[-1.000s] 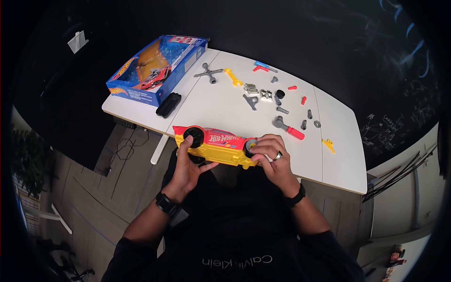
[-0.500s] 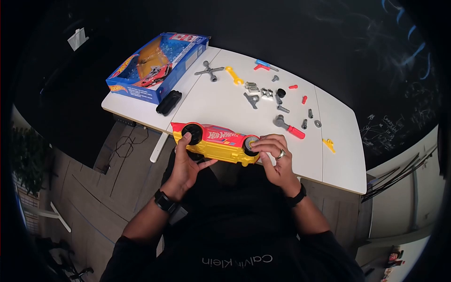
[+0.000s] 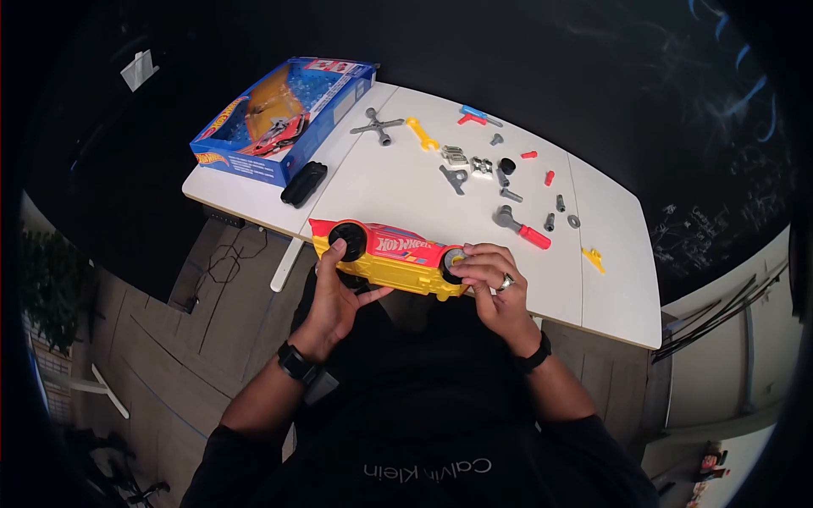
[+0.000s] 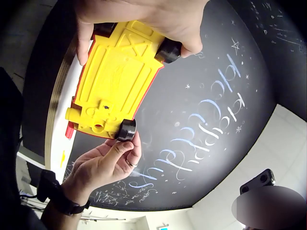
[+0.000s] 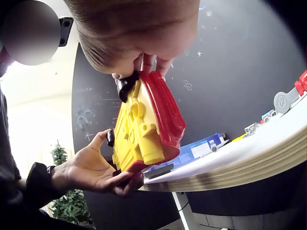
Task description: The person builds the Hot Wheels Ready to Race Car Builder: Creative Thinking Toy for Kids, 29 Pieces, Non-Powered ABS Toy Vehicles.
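Note:
A toy car with a red body and yellow underside is held on its side above the table's front edge. My left hand grips one end, its thumb on a black wheel. At the other end, my right hand pinches another black wheel, which has a grey ring on its outer face. The left wrist view shows the yellow underside, with two wheels by the left hand and a bare yellow stub across from the pinched wheel.
On the white table stand a blue toy box and a black tray-like part. A grey cross wrench, a yellow wrench, a red-handled tool, a blue-and-red toy drill and several grey bolts lie spread out.
My right fingers have shifted around the pinched wheel, lifting off a little and closing on it again. The car and my left hand stay almost in place.

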### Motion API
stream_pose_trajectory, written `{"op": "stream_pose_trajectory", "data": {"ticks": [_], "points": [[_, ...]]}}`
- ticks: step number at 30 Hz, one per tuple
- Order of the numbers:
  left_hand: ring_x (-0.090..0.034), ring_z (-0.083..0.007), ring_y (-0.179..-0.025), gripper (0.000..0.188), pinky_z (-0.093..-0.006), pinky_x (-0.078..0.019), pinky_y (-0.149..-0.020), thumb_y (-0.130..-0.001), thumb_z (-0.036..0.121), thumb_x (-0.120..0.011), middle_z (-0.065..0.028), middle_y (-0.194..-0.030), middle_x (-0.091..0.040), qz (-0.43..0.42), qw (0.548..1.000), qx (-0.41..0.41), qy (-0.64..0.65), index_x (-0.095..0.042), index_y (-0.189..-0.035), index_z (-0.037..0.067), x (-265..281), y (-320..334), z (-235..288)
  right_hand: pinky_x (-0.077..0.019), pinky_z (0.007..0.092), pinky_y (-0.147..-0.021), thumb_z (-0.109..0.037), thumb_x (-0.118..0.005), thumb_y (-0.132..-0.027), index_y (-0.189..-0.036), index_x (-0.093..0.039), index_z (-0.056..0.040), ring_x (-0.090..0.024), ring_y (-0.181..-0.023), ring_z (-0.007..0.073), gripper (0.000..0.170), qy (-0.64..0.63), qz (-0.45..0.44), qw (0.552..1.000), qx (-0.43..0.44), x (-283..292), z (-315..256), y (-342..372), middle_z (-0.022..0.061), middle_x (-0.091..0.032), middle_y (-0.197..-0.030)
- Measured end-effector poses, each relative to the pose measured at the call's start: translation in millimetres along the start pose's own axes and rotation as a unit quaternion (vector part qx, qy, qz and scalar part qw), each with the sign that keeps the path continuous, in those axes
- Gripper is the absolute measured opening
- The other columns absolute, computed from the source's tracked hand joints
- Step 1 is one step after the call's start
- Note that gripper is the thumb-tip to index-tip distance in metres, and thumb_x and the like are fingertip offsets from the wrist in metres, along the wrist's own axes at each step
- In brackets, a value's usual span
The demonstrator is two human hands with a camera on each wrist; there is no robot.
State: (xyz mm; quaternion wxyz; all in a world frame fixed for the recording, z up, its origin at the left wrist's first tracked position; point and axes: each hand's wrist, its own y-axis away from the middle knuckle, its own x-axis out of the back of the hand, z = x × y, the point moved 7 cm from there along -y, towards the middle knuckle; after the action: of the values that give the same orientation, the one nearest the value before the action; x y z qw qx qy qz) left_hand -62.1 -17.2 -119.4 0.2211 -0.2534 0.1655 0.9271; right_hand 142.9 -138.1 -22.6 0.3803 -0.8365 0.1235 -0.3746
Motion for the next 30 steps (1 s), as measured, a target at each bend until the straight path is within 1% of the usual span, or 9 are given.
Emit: {"op": "stream_pose_trajectory", "data": {"ticks": [9,10,12,18,19,21,25,28,30], "points": [[-0.058,-0.0315,-0.137,0.088,-0.0549,-0.0559,-0.105,-0.095,0.074,-0.053,-0.0175,-0.149,-0.054,-0.018,1.0,-0.004,-0.004,-0.041,-0.153,0.009,2.3,-2.3,-5.1,-0.0554,0.0484,-0.109,0.003,-0.067,-0.096,-0.117,-0.073,-0.0047,-0.068,-0.122,0.0323,0.023,-0.022,-0.028,0.999,0.018,-3.8,-4.4,2.0,0.0123,-0.069,-0.117],[-0.058,-0.0315,-0.137,0.088,-0.0549,-0.0559,-0.105,-0.095,0.074,-0.053,-0.0175,-0.149,-0.054,-0.018,1.0,-0.004,-0.004,-0.041,-0.153,0.009,4.1,-2.7,-5.9,-0.0554,0.0484,-0.109,0.003,-0.067,-0.096,-0.117,-0.073,-0.0047,-0.068,-0.122,0.0323,0.023,-0.023,-0.028,0.999,0.018,-3.9,-4.8,2.5,0.0123,-0.069,-0.117],[-0.058,-0.0318,-0.134,0.07,-0.0576,-0.056,-0.102,-0.1,0.062,-0.058,-0.0149,-0.148,-0.052,-0.037,0.998,0.001,0.045,-0.043,-0.147,0.013,4.7,-3.5,-6.5,-0.0531,0.0498,-0.113,0.004,-0.068,-0.095,-0.115,-0.071,-0.0036,-0.068,-0.124,0.0329,0.022,-0.005,-0.023,0.999,0.025,-3.5,-5.3,3.2,0.0129,-0.07,-0.12],[-0.059,-0.0311,-0.134,0.069,-0.0568,-0.0566,-0.102,-0.1,0.062,-0.058,-0.0153,-0.146,-0.053,-0.037,0.998,-0.008,0.04,-0.044,-0.145,0.011,4.6,-4.1,-6.1,-0.0508,0.0521,-0.114,0.008,-0.067,-0.091,-0.119,-0.066,-0.0037,-0.067,-0.126,0.0336,0.03,0.017,-0.065,0.996,0.063,-9.1,1.6,5.1,0.0144,-0.071,-0.129],[-0.059,-0.0311,-0.134,0.069,-0.0568,-0.0566,-0.102,-0.1,0.062,-0.058,-0.0153,-0.146,-0.053,-0.038,0.998,-0.008,0.04,-0.044,-0.145,0.011,3.3,-4.0,-5.8,-0.0508,0.0521,-0.114,0.008,-0.067,-0.091,-0.119,-0.066,-0.0037,-0.067,-0.126,0.0336,0.03,0.017,-0.065,0.996,0.063,-9.8,0.0,4.9,0.0144,-0.071,-0.129],[-0.059,-0.0305,-0.136,0.087,-0.0554,-0.0549,-0.106,-0.095,0.074,-0.054,-0.0164,-0.149,-0.056,-0.013,1.0,-0.006,0.002,-0.044,-0.152,0.009,2.6,-2.6,-4.9,-0.0508,0.0515,-0.114,0.009,-0.067,-0.09,-0.119,-0.067,-0.0063,-0.064,-0.131,0.036,0.033,-0.001,-0.05,0.998,0.041,-9.9,-2.1,4.9,0.0144,-0.069,-0.133],[-0.058,-0.0307,-0.137,0.087,-0.0554,-0.0543,-0.107,-0.095,0.074,-0.055,-0.0163,-0.149,-0.055,-0.014,1.0,-0.007,0.008,-0.043,-0.152,0.009,-0.7,-0.9,-2.1,-0.0518,0.0503,-0.113,0.009,-0.07,-0.089,-0.124,-0.068,-0.0099,-0.058,-0.137,0.0387,0.039,0.044,-0.017,0.997,0.063,-12.0,2.9,13.2,0.0145,-0.063,-0.141],[-0.056,-0.0307,-0.139,0.086,-0.0555,-0.0536,-0.108,-0.096,0.073,-0.055,-0.0162,-0.15,-0.054,-0.018,1.0,-0.011,0.015,-0.043,-0.153,0.009,-0.7,-1.5,-1.5,-0.0537,0.049,-0.111,0.011,-0.07,-0.089,-0.13,-0.067,-0.0135,-0.055,-0.139,0.0401,0.047,0.033,-0.025,0.999,0.03,-17.0,13.6,17.1,0.0141,-0.057,-0.146],[-0.055,-0.0302,-0.14,0.086,-0.0555,-0.0532,-0.109,-0.096,0.072,-0.056,-0.0158,-0.15,-0.054,-0.023,1.0,-0.008,0.014,-0.043,-0.153,0.009,0.6,-4.5,-2.2,-0.0545,0.048,-0.11,0.013,-0.068,-0.09,-0.134,-0.066,-0.0141,-0.057,-0.136,0.0383,0.052,-0.021,-0.039,0.998,-0.034,-20.8,24.2,21.3,0.014,-0.055,-0.147]]}}
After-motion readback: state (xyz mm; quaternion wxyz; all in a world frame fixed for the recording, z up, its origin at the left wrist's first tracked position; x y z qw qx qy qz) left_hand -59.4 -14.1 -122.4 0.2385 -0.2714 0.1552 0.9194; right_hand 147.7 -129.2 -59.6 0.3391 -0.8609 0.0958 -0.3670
